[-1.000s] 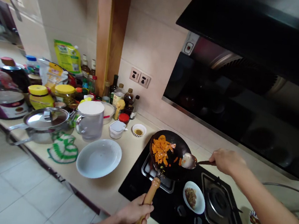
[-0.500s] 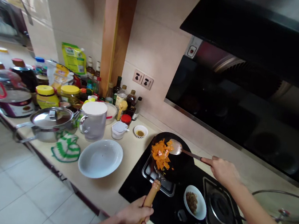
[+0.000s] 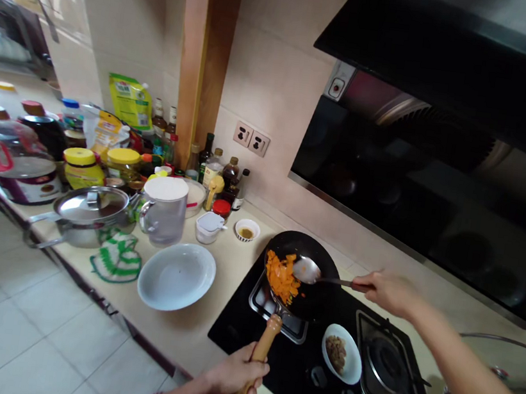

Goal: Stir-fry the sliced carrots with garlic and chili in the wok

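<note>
A black wok sits tilted on the left burner of the black gas stove, with orange carrot slices heaped on its left side. My left hand is wrapped round the wok's wooden handle near the counter's front edge. My right hand grips the handle of a metal spatula, whose blade rests in the wok right beside the carrot slices.
A small white dish of minced bits lies on the stove between the burners. An empty white bowl, a white jug, a lidded steel pan, a green cloth and many bottles and jars crowd the counter to the left. A glass lid lies at right.
The spatula has gone from the wok's right side to its left, pushing the spread carrot slices into a heap. My left hand kept its hold on the handle.
</note>
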`<state>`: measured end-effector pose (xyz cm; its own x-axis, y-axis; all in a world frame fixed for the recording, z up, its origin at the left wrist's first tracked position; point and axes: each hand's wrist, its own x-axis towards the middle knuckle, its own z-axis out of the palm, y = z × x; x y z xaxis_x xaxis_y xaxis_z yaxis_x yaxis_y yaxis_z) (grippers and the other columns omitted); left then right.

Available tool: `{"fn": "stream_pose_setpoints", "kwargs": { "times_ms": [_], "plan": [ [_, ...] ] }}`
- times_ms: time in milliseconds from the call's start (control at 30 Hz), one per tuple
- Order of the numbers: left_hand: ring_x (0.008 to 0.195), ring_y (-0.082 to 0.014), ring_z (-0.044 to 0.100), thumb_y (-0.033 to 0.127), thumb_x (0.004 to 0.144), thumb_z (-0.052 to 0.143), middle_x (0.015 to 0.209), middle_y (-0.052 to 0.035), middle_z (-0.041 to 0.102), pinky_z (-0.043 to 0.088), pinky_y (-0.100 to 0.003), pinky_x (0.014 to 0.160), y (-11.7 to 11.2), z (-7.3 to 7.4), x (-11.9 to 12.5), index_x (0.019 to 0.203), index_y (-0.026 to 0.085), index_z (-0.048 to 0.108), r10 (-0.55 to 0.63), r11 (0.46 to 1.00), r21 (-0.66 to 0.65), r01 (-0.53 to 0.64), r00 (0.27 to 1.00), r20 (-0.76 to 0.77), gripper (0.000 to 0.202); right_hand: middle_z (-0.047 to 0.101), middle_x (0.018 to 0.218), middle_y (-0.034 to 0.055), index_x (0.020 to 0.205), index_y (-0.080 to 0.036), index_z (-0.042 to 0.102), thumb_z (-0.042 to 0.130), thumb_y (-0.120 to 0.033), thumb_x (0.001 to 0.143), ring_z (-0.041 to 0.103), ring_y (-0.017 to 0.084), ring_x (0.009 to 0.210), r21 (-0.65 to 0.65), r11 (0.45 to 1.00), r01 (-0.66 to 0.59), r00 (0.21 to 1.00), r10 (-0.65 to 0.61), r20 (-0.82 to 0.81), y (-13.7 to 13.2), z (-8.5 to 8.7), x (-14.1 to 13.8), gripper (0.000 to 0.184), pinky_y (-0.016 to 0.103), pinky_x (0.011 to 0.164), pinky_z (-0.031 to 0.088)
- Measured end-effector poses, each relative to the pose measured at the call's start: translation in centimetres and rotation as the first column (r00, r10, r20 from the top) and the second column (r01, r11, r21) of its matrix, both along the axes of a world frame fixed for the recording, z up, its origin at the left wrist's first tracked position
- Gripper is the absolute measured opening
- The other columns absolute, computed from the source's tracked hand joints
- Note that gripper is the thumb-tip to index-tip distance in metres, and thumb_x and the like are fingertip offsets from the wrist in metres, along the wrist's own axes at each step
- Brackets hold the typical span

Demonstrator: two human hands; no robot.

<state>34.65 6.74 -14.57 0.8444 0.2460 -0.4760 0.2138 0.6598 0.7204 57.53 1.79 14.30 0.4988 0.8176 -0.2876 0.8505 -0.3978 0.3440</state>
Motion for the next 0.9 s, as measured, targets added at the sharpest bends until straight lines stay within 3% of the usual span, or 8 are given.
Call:
{"fn": "stream_pose_setpoints", "kwargs": {
  "times_ms": [100, 233, 367, 500, 600, 700, 800, 900],
  "plan": [
    [0.035, -0.0059, 0.040, 0.045, 0.061, 0.067, 0.055, 0.0084, 0.047, 0.034, -0.018, 0.032, 0.0, 0.2, 0.0, 0.090, 0.023, 0.037, -0.004, 1.000, 0.011, 0.004, 1.000, -0.019, 0.048, 0.068, 0.080, 0.0023, 0.083, -0.029, 0.075, 0.058, -0.014, 0.064, 0.057, 0.016, 0.064, -0.170, 0.978, 0.123, 0.982, -0.145, -0.124, 1.1, 2.7, 0.2, 0.030, 0.026, 0.055, 0.036],
    [0.035, -0.0056, 0.039, 0.044, 0.063, 0.066, 0.055, 0.0086, 0.047, 0.034, -0.018, 0.033, 0.0, 0.4, 0.0, 0.090, 0.023, 0.037, -0.014, 1.000, 0.013, 0.014, 1.000, -0.022, 0.045, 0.050, 0.043, -0.0031, 0.094, -0.022, 0.074, 0.057, -0.013, 0.061, 0.036, 0.009, 0.038, -0.304, 0.916, 0.264, 0.876, -0.359, -0.321, 3.0, 1.9, 0.0, 0.039, 0.023, 0.043, 0.027],
    [0.035, -0.0059, 0.040, 0.045, 0.065, 0.066, 0.055, 0.0083, 0.046, 0.033, -0.017, 0.033, -0.1, 0.3, 0.0, 0.089, 0.023, 0.037, -0.011, 1.000, 0.011, 0.011, 1.000, -0.013, 0.044, 0.040, 0.038, -0.0060, 0.106, -0.021, 0.069, 0.053, -0.019, 0.068, 0.030, 0.008, 0.036, -0.222, 0.946, 0.236, 0.839, -0.314, -0.446, 3.0, 0.2, 0.2, 0.041, 0.021, 0.039, 0.022],
    [0.036, -0.0060, 0.041, 0.046, 0.065, 0.066, 0.057, 0.0078, 0.047, 0.033, -0.017, 0.034, -0.1, 0.0, 0.1, 0.089, 0.023, 0.036, -0.012, 1.000, 0.016, 0.012, 1.000, -0.016, 0.045, 0.040, 0.042, -0.0058, 0.110, -0.020, 0.067, 0.053, -0.025, 0.073, 0.030, 0.007, 0.038, -0.113, 0.955, 0.275, 0.790, -0.292, -0.539, 1.8, 0.8, 1.9, 0.039, 0.021, 0.038, 0.020],
    [0.036, -0.0058, 0.040, 0.045, 0.065, 0.066, 0.058, 0.0078, 0.047, 0.033, -0.018, 0.034, -0.2, -0.1, 0.1, 0.089, 0.023, 0.037, -0.011, 1.000, 0.016, 0.011, 1.000, -0.015, 0.044, 0.040, 0.044, -0.0056, 0.117, -0.020, 0.063, 0.049, -0.028, 0.079, 0.031, 0.008, 0.038, -0.023, 0.942, 0.335, 0.808, -0.299, -0.507, 1.8, 0.2, 2.1, 0.042, 0.021, 0.038, 0.022],
    [0.037, -0.0055, 0.040, 0.046, 0.065, 0.066, 0.058, 0.0079, 0.046, 0.033, -0.017, 0.035, -0.1, 0.1, 0.1, 0.089, 0.023, 0.038, -0.020, 1.000, 0.010, 0.021, 1.000, -0.024, 0.044, 0.043, 0.048, -0.0047, 0.110, -0.020, 0.067, 0.048, -0.022, 0.078, 0.037, 0.008, 0.042, 0.072, 0.954, 0.292, 0.860, -0.229, -0.456, 2.6, -1.9, 1.1, 0.037, 0.020, 0.043, 0.032],
    [0.036, -0.0057, 0.039, 0.046, 0.064, 0.066, 0.057, 0.0080, 0.046, 0.033, -0.018, 0.035, -0.1, 0.2, 0.1, 0.089, 0.023, 0.037, -0.022, 1.000, 0.012, 0.023, 0.999, -0.032, 0.045, 0.046, 0.052, -0.0041, 0.095, -0.020, 0.072, 0.052, -0.017, 0.073, 0.044, 0.008, 0.046, 0.029, 0.974, 0.226, 0.873, -0.189, -0.449, 2.8, -2.4, 0.2, 0.030, 0.020, 0.046, 0.035],
    [0.036, -0.0057, 0.040, 0.048, 0.065, 0.067, 0.058, 0.0078, 0.047, 0.033, -0.018, 0.036, -0.2, 0.1, 0.1, 0.090, 0.023, 0.036, -0.012, 1.000, 0.016, 0.013, 1.000, -0.027, 0.046, 0.043, 0.044, -0.0047, 0.092, -0.022, 0.073, 0.054, -0.020, 0.071, 0.038, 0.008, 0.040, -0.119, 0.969, 0.216, 0.870, -0.247, -0.427, 2.4, 0.3, 0.0, 0.028, 0.021, 0.041, 0.028]
  ]
}}
